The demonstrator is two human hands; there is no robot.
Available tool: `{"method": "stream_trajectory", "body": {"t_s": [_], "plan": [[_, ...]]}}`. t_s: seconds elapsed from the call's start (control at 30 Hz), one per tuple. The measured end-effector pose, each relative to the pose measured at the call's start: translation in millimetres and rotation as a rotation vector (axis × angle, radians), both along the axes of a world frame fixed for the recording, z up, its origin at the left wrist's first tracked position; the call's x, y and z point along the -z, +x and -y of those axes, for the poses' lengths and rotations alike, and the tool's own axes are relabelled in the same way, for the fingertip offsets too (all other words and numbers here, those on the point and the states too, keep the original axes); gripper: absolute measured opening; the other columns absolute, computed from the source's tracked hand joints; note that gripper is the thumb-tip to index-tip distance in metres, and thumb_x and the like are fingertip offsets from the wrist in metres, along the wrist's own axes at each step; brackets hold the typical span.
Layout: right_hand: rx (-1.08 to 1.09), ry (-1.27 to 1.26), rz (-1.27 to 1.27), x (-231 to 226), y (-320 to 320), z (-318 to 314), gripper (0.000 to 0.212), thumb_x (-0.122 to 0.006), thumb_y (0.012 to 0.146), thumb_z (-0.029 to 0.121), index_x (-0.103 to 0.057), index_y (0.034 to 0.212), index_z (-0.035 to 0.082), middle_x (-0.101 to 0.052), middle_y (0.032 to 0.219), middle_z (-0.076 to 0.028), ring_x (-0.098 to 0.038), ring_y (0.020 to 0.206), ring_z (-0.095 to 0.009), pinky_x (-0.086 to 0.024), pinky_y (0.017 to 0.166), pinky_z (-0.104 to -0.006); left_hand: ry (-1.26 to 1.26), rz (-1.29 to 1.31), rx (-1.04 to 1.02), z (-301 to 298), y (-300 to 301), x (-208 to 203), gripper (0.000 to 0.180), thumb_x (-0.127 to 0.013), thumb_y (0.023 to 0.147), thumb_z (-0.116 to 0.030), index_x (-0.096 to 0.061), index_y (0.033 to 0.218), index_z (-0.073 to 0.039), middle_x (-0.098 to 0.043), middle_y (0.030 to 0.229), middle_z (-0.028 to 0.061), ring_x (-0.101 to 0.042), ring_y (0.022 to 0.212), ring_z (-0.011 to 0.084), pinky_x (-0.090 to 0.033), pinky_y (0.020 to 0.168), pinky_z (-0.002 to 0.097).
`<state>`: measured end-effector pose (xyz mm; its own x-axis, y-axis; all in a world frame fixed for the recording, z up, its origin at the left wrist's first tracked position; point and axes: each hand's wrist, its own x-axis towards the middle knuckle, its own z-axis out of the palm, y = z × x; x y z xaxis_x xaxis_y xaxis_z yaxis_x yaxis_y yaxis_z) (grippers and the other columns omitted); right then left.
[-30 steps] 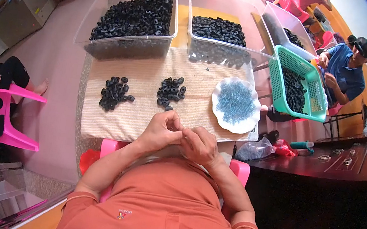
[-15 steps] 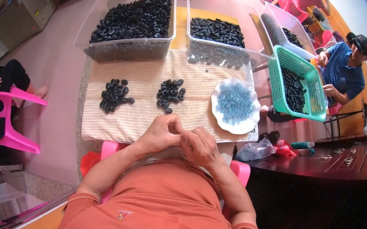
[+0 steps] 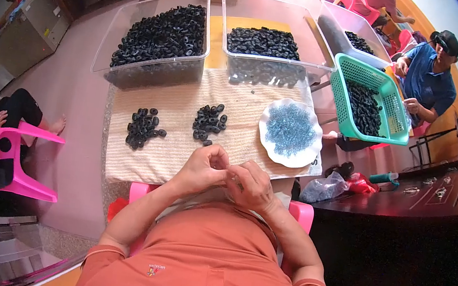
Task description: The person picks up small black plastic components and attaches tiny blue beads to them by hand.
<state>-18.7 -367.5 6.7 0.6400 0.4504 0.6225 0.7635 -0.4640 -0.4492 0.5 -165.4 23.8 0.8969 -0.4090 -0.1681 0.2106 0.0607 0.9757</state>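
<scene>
My left hand [image 3: 203, 166] and my right hand [image 3: 250, 184] meet at the near edge of the cloth-covered table, fingertips pinched together. Whatever they hold is too small or too hidden to make out. Just beyond my left hand lies a loose pile of small black ring-shaped parts [image 3: 208, 121]. Another pile of black parts [image 3: 143, 129] sits farther left. To the right, a white scalloped plate [image 3: 310, 154] bears many small pale-blue translucent pieces [image 3: 289, 128].
Two clear plastic bins, the left [image 3: 152, 62] and the middle [image 3: 265, 73], hold black parts at the far side. A green basket [image 3: 397, 133] and another bin [image 3: 364, 52] stand right. A person [image 3: 433, 84] works there; a pink chair [image 3: 15, 163] is left.
The view has shifted slightly, so the bins and plate appear a little moved. Both hands stay pinched together in nearly the same place, with small finger movement.
</scene>
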Motion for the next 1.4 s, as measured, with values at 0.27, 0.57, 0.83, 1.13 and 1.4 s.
{"method": "stream_trajectory", "body": {"t_s": [0.27, 0.57, 0.83, 1.13, 1.4], "plan": [[0.127, 0.236, -0.055, 0.8, 3.6, -1.8, 0.048, -0.082, 0.083, 0.000, -0.060, 0.125, -0.002, -0.063, 0.122, -0.021, -0.071, 0.093, -0.029, -0.062, 0.071, -0.0339, 0.386, 0.560, -0.242, 9.3, 56.1, -57.2, 0.020, -0.081, 0.086, -0.012, -0.065, 0.088, 0.000, -0.070, 0.075, 0.0096, -0.066, 0.069, 0.0128, -0.053, 0.064, 0.0311], [0.102, 0.296, -0.257, 5.4, -7.0, -7.5, 0.031, -0.077, 0.085, 0.001, -0.064, 0.114, 0.002, -0.064, 0.120, -0.021, -0.072, 0.087, -0.035, -0.060, 0.068, -0.0385, 0.685, 1.202, -0.314, 68.5, 211.5, -139.3, 0.020, -0.076, 0.090, -0.015, -0.074, 0.105, -0.001, -0.078, 0.100, 0.0171, -0.078, 0.092, 0.0269, -0.062, 0.079, 0.0351], [0.053, 0.270, -0.228, -1.7, 1.1, 0.0, 0.021, -0.074, 0.087, 0.001, -0.065, 0.106, 0.002, -0.067, 0.109, -0.017, -0.071, 0.082, -0.034, -0.057, 0.066, -0.0404, 0.578, 1.139, -0.140, 22.6, 135.7, -66.7, 0.010, -0.077, 0.088, -0.011, -0.073, 0.094, -0.005, -0.074, 0.089, 0.0141, -0.074, 0.076, 0.0294, -0.058, 0.067, 0.0389], [0.032, 0.244, -0.227, 3.7, -5.7, -8.7, 0.015, -0.074, 0.088, 0.003, -0.066, 0.101, 0.003, -0.069, 0.100, -0.014, -0.072, 0.083, -0.033, -0.058, 0.068, -0.0397, 0.960, 1.068, 0.107, -19.2, 113.4, -20.3, 0.016, -0.072, 0.089, -0.019, -0.073, 0.099, -0.007, -0.074, 0.095, 0.0148, -0.068, 0.099, 0.0364, -0.056, 0.085, 0.0473], [0.043, 0.263, -0.258, 11.0, -7.5, -7.5, 0.014, -0.075, 0.088, 0.002, -0.067, 0.100, 0.002, -0.070, 0.096, -0.015, -0.071, 0.084, -0.034, -0.057, 0.070, -0.0398, 1.087, 0.992, 0.257, -6.0, 123.7, -15.7, 0.019, -0.074, 0.085, -0.016, -0.072, 0.103, -0.009, -0.073, 0.100, 0.0131, -0.066, 0.104, 0.0381, -0.056, 0.090, 0.0476]]}}
